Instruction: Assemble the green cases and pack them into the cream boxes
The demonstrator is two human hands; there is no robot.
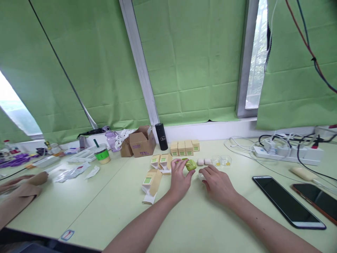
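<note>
My left hand (181,177) pinches a small rounded green piece (191,165) just above the table. Close beside it, my right hand (217,182) is closed on a small clear or whitish piece (202,176), mostly covered by the fingers. Behind my hands stand two small pale pink cylinders (204,161) and two clear cups (221,161) with a bit of yellow inside. Left of my left hand, an open small cardboard box (151,182) lies with its flaps out, and two more open boxes (160,161) lie behind it.
Several small closed boxes (184,148) stand in a row at the back, near a black bottle (161,137) and a brown carton (143,141). Phones (288,202) and a cabled power strip (286,154) lie right. Far left are another person's hands (37,179) and a drink cup (102,154).
</note>
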